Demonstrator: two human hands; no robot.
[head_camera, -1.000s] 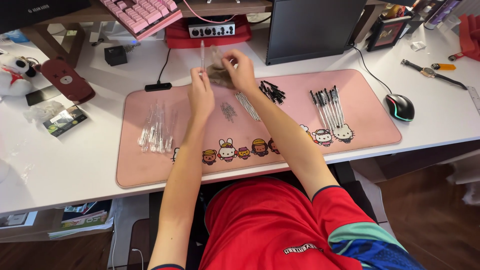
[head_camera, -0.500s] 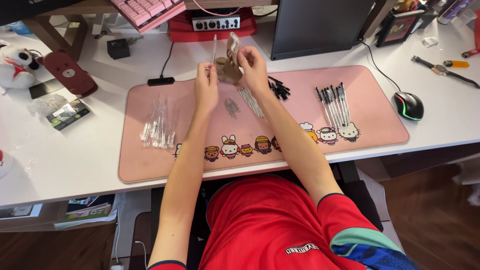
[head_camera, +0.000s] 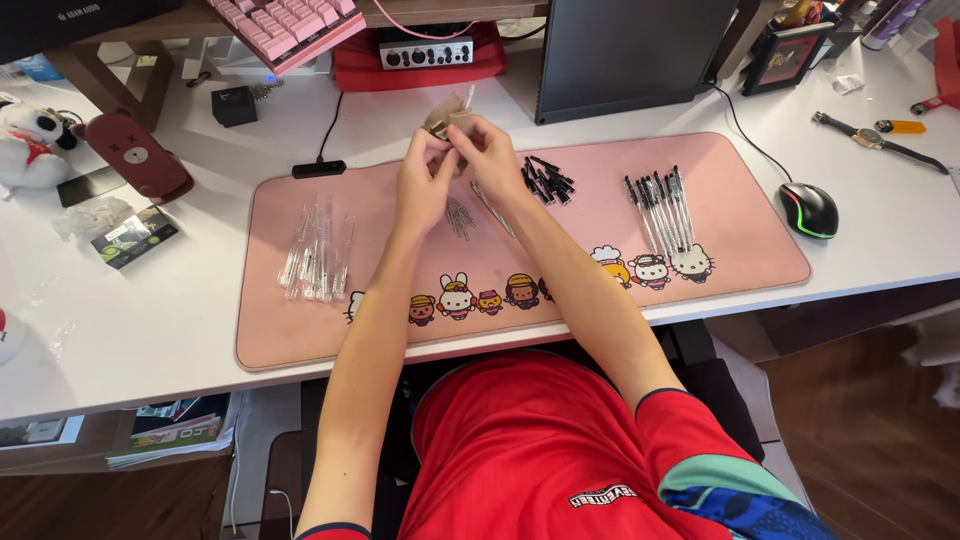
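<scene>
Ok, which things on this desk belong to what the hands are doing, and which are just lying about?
In use:
left hand and right hand, together on a small brownish packet
clear pen barrels
black caps
assembled pens
small springs
pink desk mat

Lying about:
mouse
wristwatch
pink keyboard
plush toy

Clear tubes (head_camera: 318, 252) left on mat (head_camera: 730, 250), pens (head_camera: 660, 208) right, mouse (head_camera: 808, 209) beyond

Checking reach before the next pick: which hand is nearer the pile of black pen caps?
Right. The right hand sits just left of the black pen caps; the left hand is farther left, beyond the right hand.
</scene>
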